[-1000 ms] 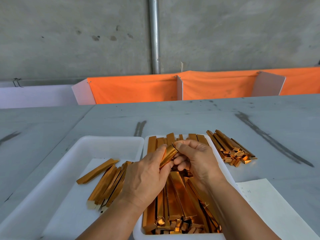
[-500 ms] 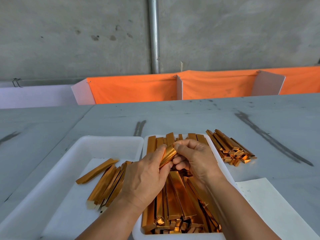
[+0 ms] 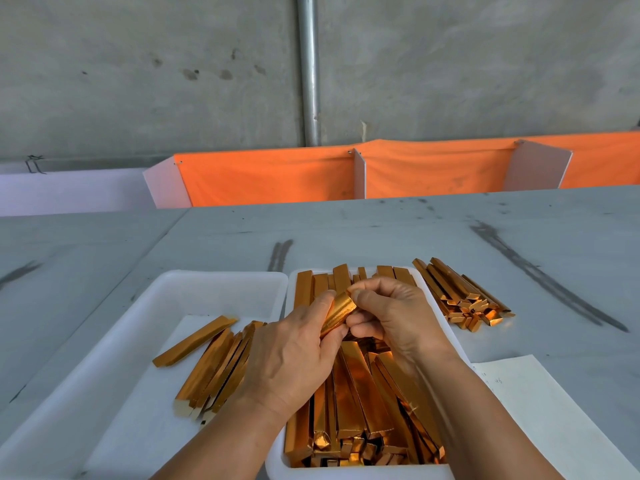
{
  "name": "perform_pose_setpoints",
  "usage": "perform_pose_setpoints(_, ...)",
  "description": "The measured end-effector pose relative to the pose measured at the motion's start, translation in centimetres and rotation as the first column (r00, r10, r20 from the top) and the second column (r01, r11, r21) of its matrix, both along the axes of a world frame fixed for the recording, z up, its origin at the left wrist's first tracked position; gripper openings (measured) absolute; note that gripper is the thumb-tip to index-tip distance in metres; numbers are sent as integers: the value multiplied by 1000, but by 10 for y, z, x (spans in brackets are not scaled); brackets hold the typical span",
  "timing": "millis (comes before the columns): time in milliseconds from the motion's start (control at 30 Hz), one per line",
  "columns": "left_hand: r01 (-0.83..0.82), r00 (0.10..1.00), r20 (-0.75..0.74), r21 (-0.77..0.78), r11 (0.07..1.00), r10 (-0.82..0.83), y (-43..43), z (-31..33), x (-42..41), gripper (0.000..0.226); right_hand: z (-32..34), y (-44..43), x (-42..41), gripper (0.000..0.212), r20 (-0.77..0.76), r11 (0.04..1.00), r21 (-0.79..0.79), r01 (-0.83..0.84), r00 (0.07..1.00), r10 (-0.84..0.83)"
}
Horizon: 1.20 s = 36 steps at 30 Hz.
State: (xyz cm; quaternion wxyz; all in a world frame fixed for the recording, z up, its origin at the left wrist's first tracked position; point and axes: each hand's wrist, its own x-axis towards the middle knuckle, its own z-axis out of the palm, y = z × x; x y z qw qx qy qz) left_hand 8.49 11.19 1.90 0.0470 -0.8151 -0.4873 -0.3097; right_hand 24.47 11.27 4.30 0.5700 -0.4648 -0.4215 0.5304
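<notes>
Hardly anything has shifted in the last second: both hands sit where they were, and only the sleeve between them has turned a little, showing more of its curved gold face. It is held in the air, clamped from both sides. The left hand pinches its lower end with thumb on top and fingers curled beneath. The right hand pinches the upper end with bent fingertips. The likeliest trouble starts in that grip: the foil card looks thin and already bowed, so a hard squeeze or a twist between the two hands could crease it or dent an edge. The shiny surface could also slide out of the pinch. Directly below the hands lies the stack filling the near tray, so a dropped sleeve would land among look-alikes and be hard to pick out again. Both wrists hang low over that stack, and a dip could crush or push the top pieces. Left of the left hand, a second tray holds a small row of sticks. A careless toss there could scatter them or send the piece over the rim. Beyond the right hand, a loose pile rests on the worktop just beside the tray. A sweep of the right forearm could knock it or drag the paper lying beside that arm.
</notes>
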Motion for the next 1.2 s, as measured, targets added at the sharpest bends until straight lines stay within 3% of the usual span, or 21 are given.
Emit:
perform_pose_setpoints(533,11,1000,7,-1,1000,-11,3,-4,-1,52,1,-1,1,19,124,1000,21,-4,992,1)
perform_pose_setpoints(833,24,1000,17,1,1000,-24,1,-2,-2,51,1,-1,5,7,84,999,20,-38,996,36)
perform_pose_setpoints(1200,-24,999,47,1,1000,23,2,-2,-2,52,-1,-3,3,19,77,996,78,-53,996,47)
